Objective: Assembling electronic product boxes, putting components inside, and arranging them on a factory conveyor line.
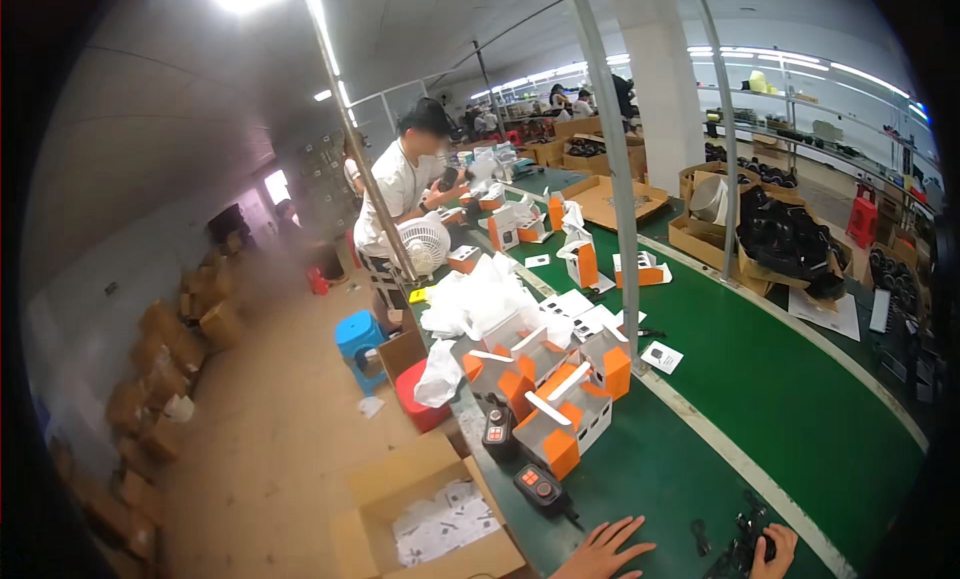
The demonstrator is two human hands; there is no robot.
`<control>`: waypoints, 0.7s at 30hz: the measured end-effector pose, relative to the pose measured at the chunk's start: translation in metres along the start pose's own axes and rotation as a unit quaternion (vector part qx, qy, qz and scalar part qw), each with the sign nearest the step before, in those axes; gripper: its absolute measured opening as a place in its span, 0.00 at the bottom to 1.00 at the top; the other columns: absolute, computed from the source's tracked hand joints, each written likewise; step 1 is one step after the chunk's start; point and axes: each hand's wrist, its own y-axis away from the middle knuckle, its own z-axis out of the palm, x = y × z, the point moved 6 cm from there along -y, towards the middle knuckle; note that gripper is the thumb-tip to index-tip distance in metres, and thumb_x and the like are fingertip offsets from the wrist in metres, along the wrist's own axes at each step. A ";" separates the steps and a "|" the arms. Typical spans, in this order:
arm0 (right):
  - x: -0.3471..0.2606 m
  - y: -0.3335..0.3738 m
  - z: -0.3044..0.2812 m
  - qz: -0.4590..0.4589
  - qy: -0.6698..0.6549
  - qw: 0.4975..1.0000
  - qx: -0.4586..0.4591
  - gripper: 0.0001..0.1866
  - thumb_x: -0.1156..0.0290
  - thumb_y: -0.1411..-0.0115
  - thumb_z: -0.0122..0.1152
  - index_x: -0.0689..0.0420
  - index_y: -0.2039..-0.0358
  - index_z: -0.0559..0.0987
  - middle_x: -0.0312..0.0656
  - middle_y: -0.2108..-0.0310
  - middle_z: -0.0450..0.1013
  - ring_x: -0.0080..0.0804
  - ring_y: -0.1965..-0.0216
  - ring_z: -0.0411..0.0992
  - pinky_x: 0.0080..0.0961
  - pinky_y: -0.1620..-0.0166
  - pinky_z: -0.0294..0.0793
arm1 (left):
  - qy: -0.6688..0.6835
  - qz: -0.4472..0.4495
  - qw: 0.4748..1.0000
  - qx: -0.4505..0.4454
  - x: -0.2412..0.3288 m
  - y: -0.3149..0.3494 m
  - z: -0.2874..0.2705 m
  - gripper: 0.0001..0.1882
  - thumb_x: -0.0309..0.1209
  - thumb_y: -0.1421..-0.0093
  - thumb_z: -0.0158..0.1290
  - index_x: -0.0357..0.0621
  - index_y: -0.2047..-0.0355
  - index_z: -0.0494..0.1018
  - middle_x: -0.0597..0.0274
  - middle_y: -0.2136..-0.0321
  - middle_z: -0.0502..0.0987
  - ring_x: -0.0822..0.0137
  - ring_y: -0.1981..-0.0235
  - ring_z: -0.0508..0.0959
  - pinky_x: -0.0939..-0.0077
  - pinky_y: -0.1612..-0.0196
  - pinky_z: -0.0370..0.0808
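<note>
My left hand (605, 551) lies over the green work table with its fingers spread, holding nothing. Just beyond its fingertips rests a black handheld device with orange buttons (540, 486), its short cable pointing toward the hand. A second black device of the same kind (497, 426) lies farther left along the table edge. At the lower right my right hand (778, 553) is closed around part of a bundle of black cables (742, 539). A small separate black cable (699, 535) lies left of that bundle. Open orange and white boxes (568, 419) stand beyond the devices.
A cardboard box of paper leaflets (445, 524) stands at the table's left side, near a blue stool (360, 344). White bags (485, 299) are heaped farther up. Metal posts (615, 179) rise along the green belt (760, 359). A co-worker (405, 179) stands beyond a white fan (425, 244).
</note>
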 end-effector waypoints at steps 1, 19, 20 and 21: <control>-0.002 -0.002 0.000 -0.003 -0.003 1.000 -0.003 0.12 0.68 0.28 0.66 0.62 0.51 0.85 0.50 0.46 0.82 0.52 0.42 0.76 0.45 0.36 0.74 | -0.001 -0.003 1.000 0.002 -0.002 0.000 0.003 0.27 0.47 0.30 0.58 0.53 0.34 0.73 0.35 0.26 0.61 0.34 0.26 0.61 0.34 0.27 0.59; 0.012 -0.003 0.002 0.063 -0.060 0.994 0.060 0.10 0.80 0.44 0.71 0.63 0.60 0.86 0.48 0.52 0.81 0.51 0.45 0.75 0.43 0.39 0.74 | -0.071 0.009 0.997 -0.028 -0.013 -0.013 0.016 0.29 0.52 0.26 0.55 0.63 0.28 0.70 0.45 0.22 0.58 0.44 0.23 0.61 0.40 0.26 0.60; 0.011 -0.004 0.004 0.066 -0.059 0.994 0.060 0.10 0.80 0.44 0.71 0.63 0.60 0.86 0.48 0.52 0.81 0.51 0.45 0.75 0.43 0.39 0.74 | -0.068 0.009 0.997 -0.020 -0.012 -0.013 0.014 0.28 0.52 0.27 0.55 0.63 0.29 0.71 0.45 0.22 0.58 0.45 0.23 0.61 0.40 0.26 0.60; 0.010 -0.005 0.005 0.057 -0.060 0.995 0.059 0.10 0.80 0.44 0.71 0.63 0.60 0.86 0.48 0.52 0.81 0.51 0.46 0.75 0.43 0.39 0.74 | -0.065 0.010 0.998 -0.022 -0.012 -0.013 0.014 0.28 0.52 0.27 0.55 0.63 0.29 0.71 0.45 0.22 0.58 0.45 0.23 0.61 0.40 0.26 0.60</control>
